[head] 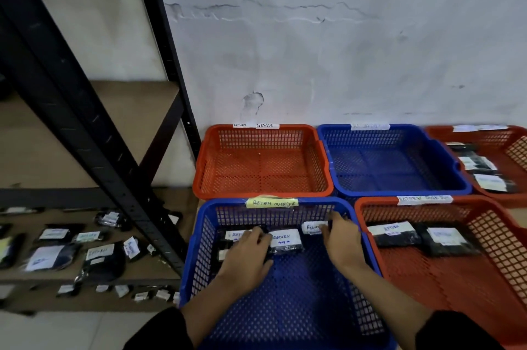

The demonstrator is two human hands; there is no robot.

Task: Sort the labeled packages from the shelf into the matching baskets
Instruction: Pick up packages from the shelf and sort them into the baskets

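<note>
Head view: both our hands are inside the near blue basket [199, 249].
Our left hand [247, 252] lies flat, fingers straight, on a package [238, 235] labeled RETURN; our right hand [340, 238] pinches another package [312, 228] at the basket's far wall. A third package [285, 241] lies between them. More packages wait on the shelf [94, 255] at left.

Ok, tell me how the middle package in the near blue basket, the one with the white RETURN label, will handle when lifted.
The middle package looks like a dark crinkled plastic bag, so it will probably flex rather than stay stiff. It is small beside the left hand, so likely light. The glossy film may be a bit slippery; it lies flat in the blue basket, so rolling seems unlikely.
</note>
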